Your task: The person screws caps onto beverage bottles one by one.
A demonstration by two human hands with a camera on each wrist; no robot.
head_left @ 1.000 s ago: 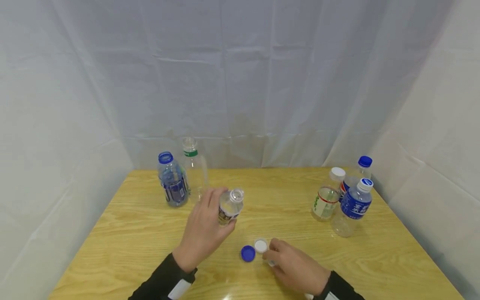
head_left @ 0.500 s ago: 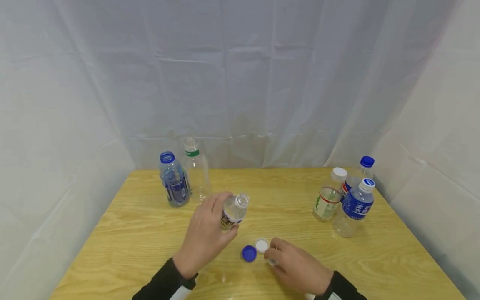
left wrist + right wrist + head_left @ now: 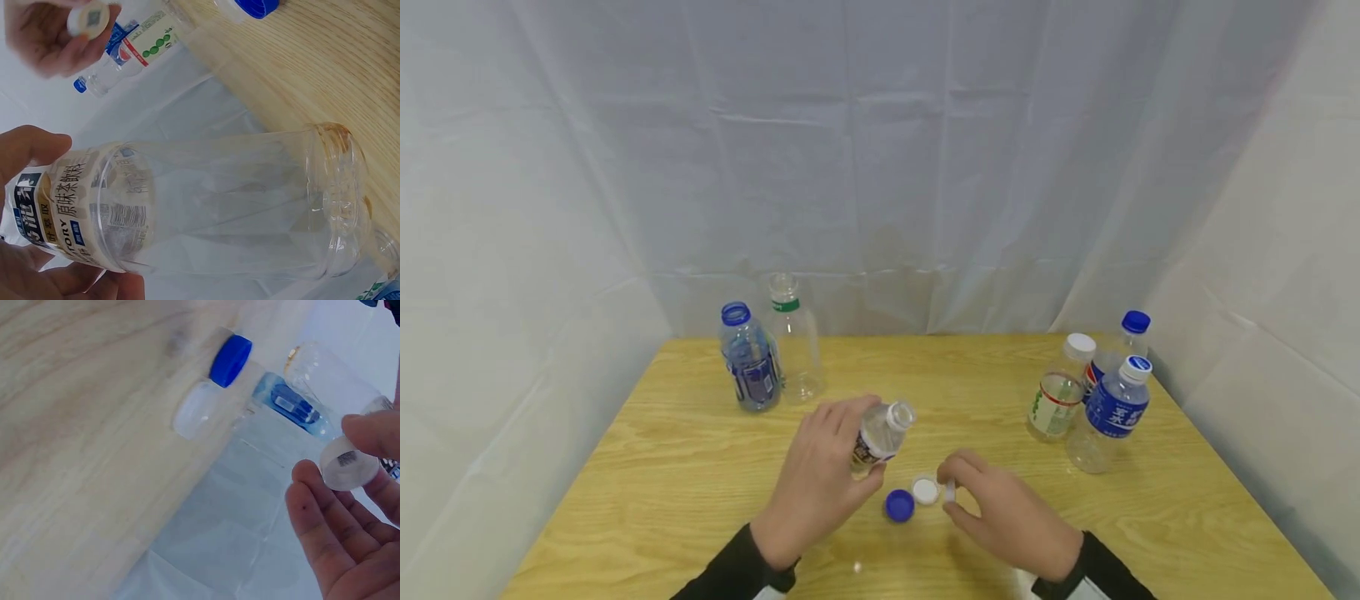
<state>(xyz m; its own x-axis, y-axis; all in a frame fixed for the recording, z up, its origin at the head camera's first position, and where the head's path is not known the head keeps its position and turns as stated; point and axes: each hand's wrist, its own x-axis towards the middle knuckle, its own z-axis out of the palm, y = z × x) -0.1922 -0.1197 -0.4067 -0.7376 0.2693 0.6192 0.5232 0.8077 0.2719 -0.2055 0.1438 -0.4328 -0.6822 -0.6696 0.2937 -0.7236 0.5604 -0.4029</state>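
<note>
My left hand [image 3: 823, 479] grips a clear plastic bottle [image 3: 877, 433] by its labelled part. Its mouth is uncapped and leans right, toward my other hand. In the left wrist view the bottle [image 3: 231, 206] looks empty, with fingers and thumb around the label. A white bottle cap [image 3: 951, 490] is pinched between the thumb and fingers of my right hand [image 3: 1011, 515]. The right wrist view shows a dark printed code on this cap [image 3: 349, 464]. Between the hands, a blue cap [image 3: 899, 506] and another white cap [image 3: 925, 490] lie side by side on the wooden table [image 3: 700, 517].
At the back left stand an uncapped blue-tinted bottle [image 3: 752, 367] and a tall clear bottle [image 3: 797, 354] with a green neck band. Three capped bottles cluster at the right, including a blue-labelled one [image 3: 1108, 412]. White sheeting [image 3: 887, 167] encloses the back and sides.
My left hand has brought the bottle rightward and nearer, its mouth tipping further right. My right hand has lifted the white cap off the table, beside the other two caps.
</note>
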